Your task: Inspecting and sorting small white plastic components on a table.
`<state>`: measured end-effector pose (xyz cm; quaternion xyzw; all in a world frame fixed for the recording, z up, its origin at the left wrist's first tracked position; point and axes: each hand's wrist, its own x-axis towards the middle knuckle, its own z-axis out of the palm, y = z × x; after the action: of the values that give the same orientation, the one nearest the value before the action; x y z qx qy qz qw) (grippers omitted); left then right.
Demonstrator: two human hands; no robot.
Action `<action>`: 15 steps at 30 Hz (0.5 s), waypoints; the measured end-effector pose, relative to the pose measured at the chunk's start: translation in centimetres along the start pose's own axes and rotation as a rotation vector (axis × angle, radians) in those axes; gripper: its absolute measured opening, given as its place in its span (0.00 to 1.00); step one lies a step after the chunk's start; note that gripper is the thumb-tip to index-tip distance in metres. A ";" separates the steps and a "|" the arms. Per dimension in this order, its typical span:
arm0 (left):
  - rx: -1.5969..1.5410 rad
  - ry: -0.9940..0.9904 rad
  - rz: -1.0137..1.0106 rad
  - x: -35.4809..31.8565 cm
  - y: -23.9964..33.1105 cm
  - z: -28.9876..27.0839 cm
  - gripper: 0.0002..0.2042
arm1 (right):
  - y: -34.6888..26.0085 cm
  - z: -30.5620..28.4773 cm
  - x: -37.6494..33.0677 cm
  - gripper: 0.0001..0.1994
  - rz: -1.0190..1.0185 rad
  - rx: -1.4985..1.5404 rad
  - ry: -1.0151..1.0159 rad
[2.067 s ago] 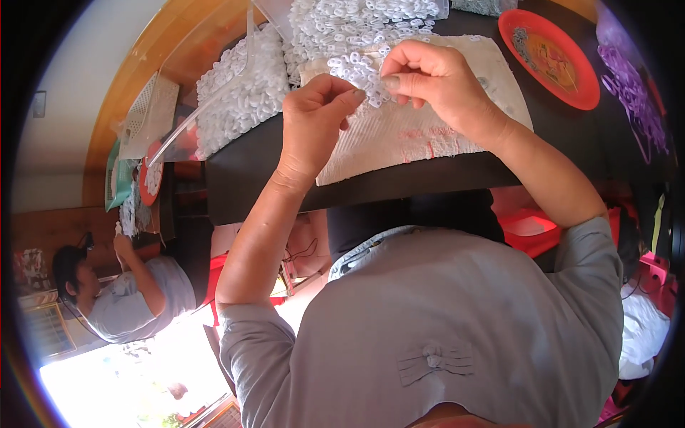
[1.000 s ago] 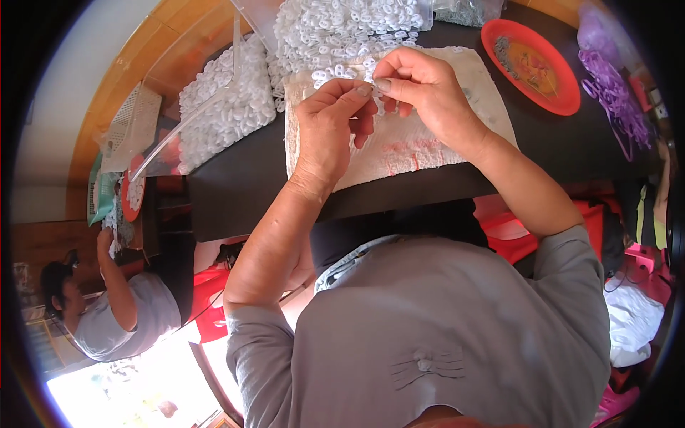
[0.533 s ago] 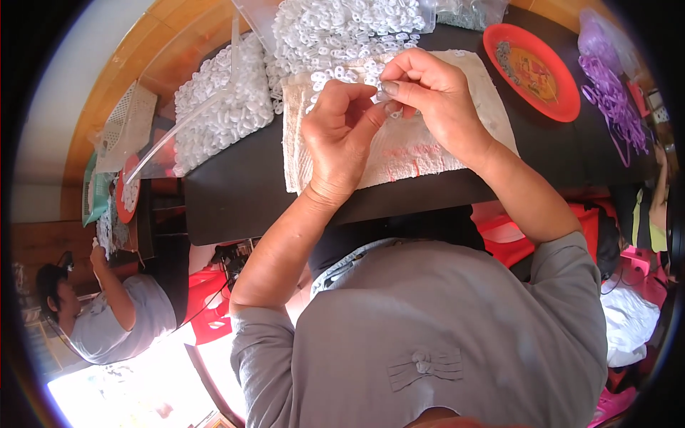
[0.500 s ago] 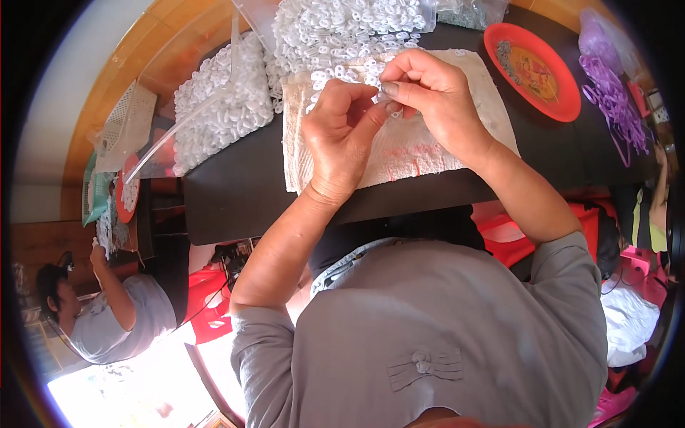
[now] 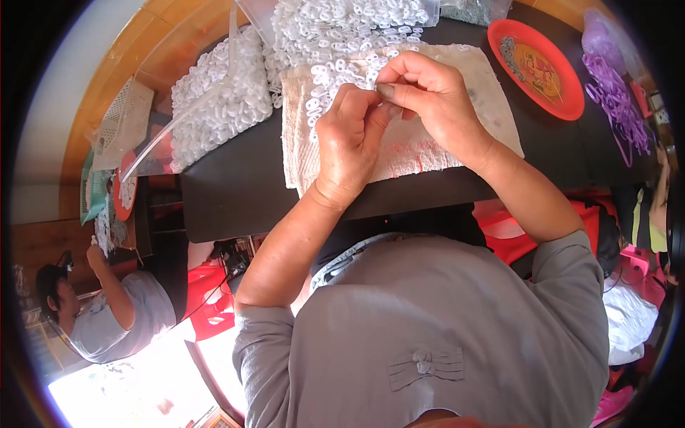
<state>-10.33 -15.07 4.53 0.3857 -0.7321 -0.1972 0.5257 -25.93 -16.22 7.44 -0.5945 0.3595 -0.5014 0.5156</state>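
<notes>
My left hand and my right hand meet fingertip to fingertip above a cream towel on the dark table. Both are closed in a pinch, thumbs against forefingers. Whatever they hold is tiny and mostly covered by the fingers; only a pale bit shows between them. Just beyond my left hand, loose white oval plastic pieces with holes lie scattered on the towel's far left part.
Clear containers of white pieces stand far left and at the back. A red oval tray holds small grey and yellowish bits. Purple strips hang at the right. Another person sits at far left beside a green basket.
My left hand has shifted slightly right and down, and its fingers have curled in more. A white piece seen by the fingertips earlier is now hidden. The right hand has hardly moved.
</notes>
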 end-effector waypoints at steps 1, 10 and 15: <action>0.017 0.012 0.033 0.1 0.1 0.0 0.04 | 0.0 0.0 0.0 0.01 -0.008 -0.036 0.000; -0.785 0.057 -0.783 1.1 0.7 -1.6 0.03 | 0.7 -1.0 0.2 0.02 -0.200 -0.319 0.010; -0.863 0.035 -0.800 1.1 0.7 -1.8 0.05 | 0.8 -0.8 0.2 0.02 -0.322 -0.500 -0.021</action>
<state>-9.03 -15.24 6.34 0.3864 -0.3745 -0.6538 0.5320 -26.61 -16.79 6.65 -0.7576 0.3677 -0.4665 0.2707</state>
